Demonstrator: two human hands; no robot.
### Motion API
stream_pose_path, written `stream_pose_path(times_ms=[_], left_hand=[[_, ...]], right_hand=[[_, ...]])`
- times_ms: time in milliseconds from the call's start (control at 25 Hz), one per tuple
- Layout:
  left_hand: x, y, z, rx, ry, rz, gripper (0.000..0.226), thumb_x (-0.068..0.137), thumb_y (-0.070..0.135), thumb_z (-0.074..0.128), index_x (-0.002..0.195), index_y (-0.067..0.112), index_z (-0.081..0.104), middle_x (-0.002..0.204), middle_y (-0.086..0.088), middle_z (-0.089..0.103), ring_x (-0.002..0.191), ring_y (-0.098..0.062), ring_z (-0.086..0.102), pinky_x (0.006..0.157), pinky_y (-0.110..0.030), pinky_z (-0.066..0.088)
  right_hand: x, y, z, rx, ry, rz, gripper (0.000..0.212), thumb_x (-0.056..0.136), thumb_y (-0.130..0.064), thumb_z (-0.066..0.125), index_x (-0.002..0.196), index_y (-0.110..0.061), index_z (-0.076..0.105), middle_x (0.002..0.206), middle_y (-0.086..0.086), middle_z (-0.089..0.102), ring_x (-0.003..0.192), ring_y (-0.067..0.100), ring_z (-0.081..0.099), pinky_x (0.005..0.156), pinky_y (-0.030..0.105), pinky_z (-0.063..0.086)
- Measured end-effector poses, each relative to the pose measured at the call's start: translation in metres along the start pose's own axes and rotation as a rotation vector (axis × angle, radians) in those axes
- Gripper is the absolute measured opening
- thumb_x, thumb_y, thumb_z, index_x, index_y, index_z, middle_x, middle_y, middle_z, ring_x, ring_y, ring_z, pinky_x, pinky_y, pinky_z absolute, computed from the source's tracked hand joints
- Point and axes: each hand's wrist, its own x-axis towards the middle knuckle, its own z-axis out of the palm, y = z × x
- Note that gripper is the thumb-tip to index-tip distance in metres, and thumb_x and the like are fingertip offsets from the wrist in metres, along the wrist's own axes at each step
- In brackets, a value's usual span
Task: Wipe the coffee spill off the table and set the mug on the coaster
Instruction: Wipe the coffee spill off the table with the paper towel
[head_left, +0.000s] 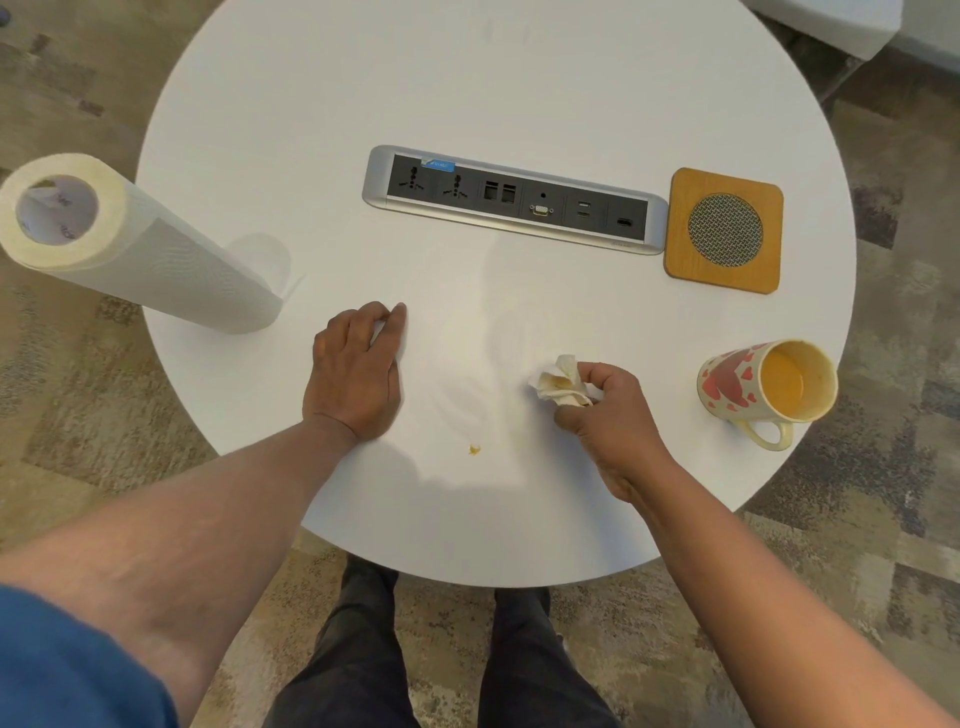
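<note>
Blue sleeve fills the lower left corner, with dark trousers below the round white bench. On the bench the left hand lies palm down, fingers spread loosely and gripping nothing. To its right the right hand has its fingers closed round a crumpled, coffee-stained paper towel, held just above or on the bench; I cannot tell which. A small brown spot sits near the front edge, between the two hands. The mug, patterned with red hearts, stands right of the right hand, apart from it. The wooden coaster lies behind the mug, bare, beside a socket panel. A paper towel roll stands at the left edge.
</note>
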Motion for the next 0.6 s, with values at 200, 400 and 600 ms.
stream_pose_path(times_ms=[200, 400, 600], left_hand=[[0.0, 0.0, 0.0, 0.003, -0.007, -0.001, 0.061, 0.088, 0.017, 0.04, 0.148, 0.013, 0.049, 0.139, -0.009, 0.047, 0.122, -0.035, 0.038, 0.099, -0.049, 0.035], [0.0, -0.001, -0.001, 0.004, -0.017, -0.002, 0.061, 0.087, 0.018, 0.04, 0.148, 0.013, 0.048, 0.139, -0.008, 0.046, 0.124, -0.035, 0.038, 0.1, -0.05, 0.035], [0.0, 0.0, 0.0, 0.003, -0.011, 0.003, 0.06, 0.088, 0.016, 0.043, 0.148, 0.013, 0.048, 0.139, -0.008, 0.045, 0.123, -0.035, 0.039, 0.1, -0.049, 0.034]], right_hand=[[0.007, -0.008, -0.005, 0.177, 0.081, 0.154, 0.013, 0.084, -0.022, 0.069, 0.097, -0.022, 0.071, 0.098, 0.001, 0.073, 0.088, 0.017, 0.067, 0.076, 0.035, 0.054], [0.015, -0.01, -0.013, 0.177, 0.095, 0.103, 0.011, 0.088, -0.011, 0.065, 0.097, -0.015, 0.071, 0.084, 0.0, 0.066, 0.073, 0.015, 0.054, 0.068, 0.027, 0.044], [0.02, -0.013, -0.018, 0.33, 0.029, 0.15, 0.033, 0.093, 0.003, 0.059, 0.117, -0.018, 0.068, 0.097, 0.005, 0.074, 0.075, 0.015, 0.069, 0.063, 0.027, 0.056]])
